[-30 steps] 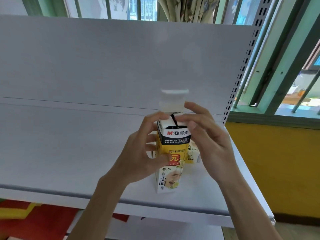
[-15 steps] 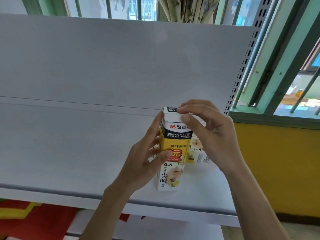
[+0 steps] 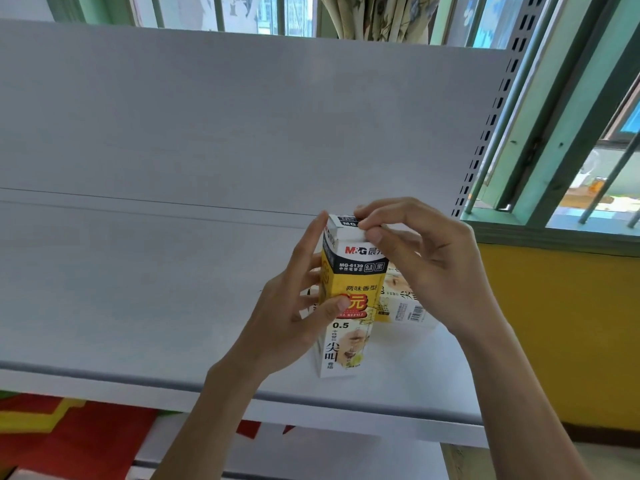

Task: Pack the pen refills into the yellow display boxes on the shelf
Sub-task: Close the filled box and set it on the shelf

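"Head view, biggest things first: what lies round the yellow display box?"

"It stands upright on a white shelf, near the shelf's front edge. Behind the box rises a white back panel. To the box's right, past a slotted upright, are green window frames and, lower down, a yellow wall. A patterned curtain hangs above and behind the box."

"Anything closer?"

"A second box with the same print lies on its side just behind and to the right of it, partly hidden by the right hand."

"And the hands?"

"The left hand grips the box's left side, thumb curled onto the front face and fingers round the back. The right hand is at the box's top, with thumb and forefinger pinching the top flap and the other fingers loosely curled. Whether the flap is fully tucked in I cannot tell."
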Available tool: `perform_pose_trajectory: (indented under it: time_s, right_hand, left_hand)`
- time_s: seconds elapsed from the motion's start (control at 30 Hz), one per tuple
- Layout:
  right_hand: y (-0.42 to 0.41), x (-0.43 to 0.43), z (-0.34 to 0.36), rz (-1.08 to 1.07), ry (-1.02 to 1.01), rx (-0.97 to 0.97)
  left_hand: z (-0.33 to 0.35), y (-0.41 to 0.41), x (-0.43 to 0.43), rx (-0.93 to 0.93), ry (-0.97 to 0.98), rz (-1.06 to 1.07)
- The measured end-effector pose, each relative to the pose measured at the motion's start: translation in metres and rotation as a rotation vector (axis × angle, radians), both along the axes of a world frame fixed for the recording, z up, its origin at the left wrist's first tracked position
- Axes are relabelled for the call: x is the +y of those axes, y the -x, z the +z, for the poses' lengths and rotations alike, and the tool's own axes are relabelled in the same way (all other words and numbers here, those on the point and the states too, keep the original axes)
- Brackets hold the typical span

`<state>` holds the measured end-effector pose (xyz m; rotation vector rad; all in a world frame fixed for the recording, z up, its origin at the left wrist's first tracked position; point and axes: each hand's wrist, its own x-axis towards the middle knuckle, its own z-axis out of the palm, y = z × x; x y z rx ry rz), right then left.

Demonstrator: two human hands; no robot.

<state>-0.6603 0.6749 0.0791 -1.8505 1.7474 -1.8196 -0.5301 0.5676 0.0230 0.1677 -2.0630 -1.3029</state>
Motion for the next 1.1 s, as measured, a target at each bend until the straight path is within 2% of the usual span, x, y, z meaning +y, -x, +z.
perform_pose_trajectory:
  time_s: [0.13,0.3,0.4,0.5,0.57,0.63,0.73,0.8,0.83,0.9,0.93,0.97,1.03,1.1]
  right_hand:
    - [0.001,0.003,0.000,0.026,-0.011,0.025]
    - [-0.002,0.005,-0.001,-0.055,-0.012,0.206]
    - [-0.002,0.005,-0.003,-0.080,-0.008,0.227]
    - [-0.006,0.004,-0.018,-0.041,-0.023,0.134]
    - [-0.012,0.007,-0.041,-0.078,-0.118,0.024]
    - [-0.015,0.015,-0.067,-0.168,-0.263,-0.048]
    - [-0.012,0.033,-0.094,-0.291,-0.362,0.065]
    - [-0.006,0.049,-0.100,-0.325,-0.381,0.051]
    - [-0.001,0.057,-0.102,-0.332,-0.404,0.009]
    - [0.008,0.072,-0.104,-0.360,-0.456,-0.081]
    - [0.011,0.076,-0.105,-0.406,-0.473,-0.095]
    - [0.015,0.077,-0.106,-0.478,-0.490,-0.088]
    - [0.024,0.075,-0.107,-0.594,-0.550,-0.132]
    - [0.035,0.067,-0.104,-0.589,-0.621,-0.274]
  left_hand:
    - [0.002,0.000,0.001,-0.017,0.052,0.018]
    - [0.005,0.005,0.004,0.068,0.299,0.129]
    - [0.005,0.007,0.007,0.125,0.274,0.154]
    - [0.005,0.003,0.009,0.197,0.233,0.185]
    - [0.006,-0.002,0.005,0.250,0.125,0.268]
    - [0.006,-0.009,0.002,0.322,-0.110,0.405]
    - [-0.003,-0.015,0.001,0.346,-0.417,0.506]
    - [-0.014,-0.018,0.005,0.199,-0.463,0.510]
    - [-0.020,-0.020,0.007,0.057,-0.399,0.527]
    - [-0.035,-0.024,0.007,-0.353,-0.085,0.594]
    - [-0.041,-0.025,0.006,-0.518,0.060,0.598]
    - [-0.044,-0.025,0.004,-0.621,0.116,0.576]
    - [-0.046,-0.019,-0.004,-0.720,0.092,0.508]
    - [-0.048,-0.007,-0.014,-0.780,0.123,0.439]
